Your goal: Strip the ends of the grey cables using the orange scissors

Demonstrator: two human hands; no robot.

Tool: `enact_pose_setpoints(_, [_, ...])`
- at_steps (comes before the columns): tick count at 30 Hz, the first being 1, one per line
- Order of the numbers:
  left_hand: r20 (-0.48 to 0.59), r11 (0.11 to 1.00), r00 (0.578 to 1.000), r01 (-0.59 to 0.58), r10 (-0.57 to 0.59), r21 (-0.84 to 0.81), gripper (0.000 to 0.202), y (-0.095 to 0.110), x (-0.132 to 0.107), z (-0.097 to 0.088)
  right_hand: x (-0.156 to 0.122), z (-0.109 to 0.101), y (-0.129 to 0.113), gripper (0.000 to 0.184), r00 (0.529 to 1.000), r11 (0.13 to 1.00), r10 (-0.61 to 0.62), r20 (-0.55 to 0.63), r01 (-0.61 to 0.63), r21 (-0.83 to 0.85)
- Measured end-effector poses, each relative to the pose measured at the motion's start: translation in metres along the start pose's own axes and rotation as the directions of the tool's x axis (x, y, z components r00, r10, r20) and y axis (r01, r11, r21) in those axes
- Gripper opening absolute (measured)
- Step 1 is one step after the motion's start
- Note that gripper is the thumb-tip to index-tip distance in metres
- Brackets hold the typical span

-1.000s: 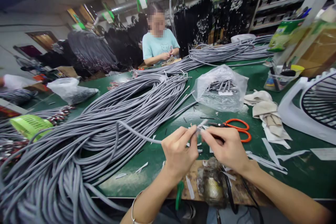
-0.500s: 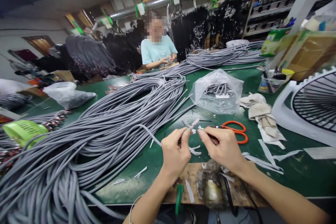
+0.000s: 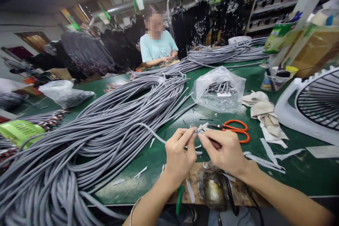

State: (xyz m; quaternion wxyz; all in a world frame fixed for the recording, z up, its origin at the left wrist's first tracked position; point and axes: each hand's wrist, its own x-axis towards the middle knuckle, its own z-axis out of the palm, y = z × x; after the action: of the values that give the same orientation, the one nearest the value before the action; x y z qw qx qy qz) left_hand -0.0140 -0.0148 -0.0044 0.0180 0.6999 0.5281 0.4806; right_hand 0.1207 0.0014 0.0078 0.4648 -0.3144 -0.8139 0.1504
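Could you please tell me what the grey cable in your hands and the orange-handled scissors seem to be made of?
The grey cable looks like matte, flexible PVC or rubber, judging by its soft, even bends. The orange-handled scissors seem to have glossy plastic handles and dark, probably steel blades.

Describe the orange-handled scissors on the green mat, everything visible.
The orange-handled scissors lie flat on the green work mat. Their two looped handles, glossy like plastic, point right, and their dark metal blades point left toward the right hand. The blades look closed or nearly so. Their tips sit by the fingers, but contact cannot be told.
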Motion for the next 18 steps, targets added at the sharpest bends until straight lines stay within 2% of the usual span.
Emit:
enact_pose_setpoints(2, [0.061, 0.995, 0.994, 0.095, -0.096, 0.019, 0.018, -0.002, 0.002, 0.001, -0.004, 0.000, -0.005, 0.025, 0.983, 0.983, -0.182, 0.009, 0.182, 0.018])
enact_pose_setpoints(3, [0.081, 0.992, 0.988, 0.128, -0.129, 0.013, 0.018, -0.002, 0.003, 0.001, -0.005, 0.000, -0.005, 0.024, 0.978, 0.978, -0.208, 0.015, 0.207, 0.017])
enact_pose_setpoints(4, [0.086, 0.990, 0.986, 0.143, -0.142, -0.006, 0.018, -0.003, 0.004, 0.001, -0.006, 0.000, -0.005, 0.024, 0.984, 0.984, -0.180, 0.012, 0.180, -0.003])
enact_pose_setpoints(6, [0.060, 0.989, 0.990, 0.134, -0.131, -0.063, 0.020, -0.003, 0.004, 0.000, -0.004, 0.001, 0.000, 0.026, 1.000, 0.997, -0.025, -0.001, 0.025, -0.071])
enact_pose_setpoints(9, [0.007, 0.987, 0.994, 0.107, -0.107, -0.117, 0.026, -0.003, 0.002, -0.001, -0.001, 0.003, 0.010, 0.030, 0.990, 0.980, 0.144, 0.007, -0.141, -0.141])
enact_pose_setpoints(13, [-0.011, 0.981, 0.994, 0.104, -0.107, -0.163, 0.026, -0.004, 0.000, -0.003, 0.003, 0.003, 0.014, 0.033, 0.979, 0.968, 0.206, 0.008, -0.203, -0.146])
enact_pose_setpoints(18, [-0.013, 0.972, 0.993, 0.115, -0.120, -0.204, 0.022, -0.004, 0.000, -0.004, 0.003, 0.004, 0.011, 0.035, 0.979, 0.975, 0.202, 0.000, -0.201, -0.092])
